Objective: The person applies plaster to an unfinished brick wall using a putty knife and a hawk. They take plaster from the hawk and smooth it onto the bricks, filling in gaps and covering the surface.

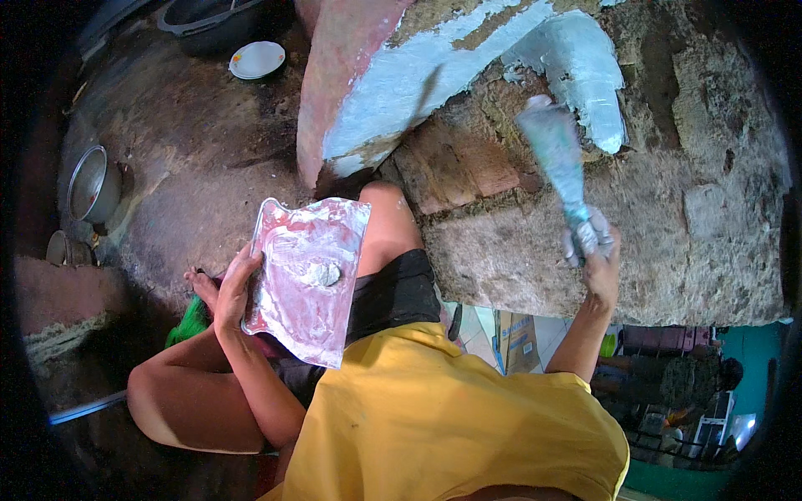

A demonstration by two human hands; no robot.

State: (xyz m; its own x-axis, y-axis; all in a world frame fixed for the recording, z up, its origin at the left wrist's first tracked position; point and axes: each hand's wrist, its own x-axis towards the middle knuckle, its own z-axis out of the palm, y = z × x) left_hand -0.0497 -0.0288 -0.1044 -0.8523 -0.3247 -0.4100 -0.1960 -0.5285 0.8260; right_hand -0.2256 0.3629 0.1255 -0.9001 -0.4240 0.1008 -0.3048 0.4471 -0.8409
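Clutching a reddish, white-smeared board (301, 306) in the left hand (236, 290), a paste-caked scraper (559, 154) in the right hand (596, 249)

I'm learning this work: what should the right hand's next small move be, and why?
Probably press the scraper to the rough surface beside the white patch: the right hand holds it there, with pale paste apparently on its tip.

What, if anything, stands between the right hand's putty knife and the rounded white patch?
Nothing visible does. The putty knife in the right hand reaches up close beside the rounded white patch in this view; whether they touch, I cannot tell.
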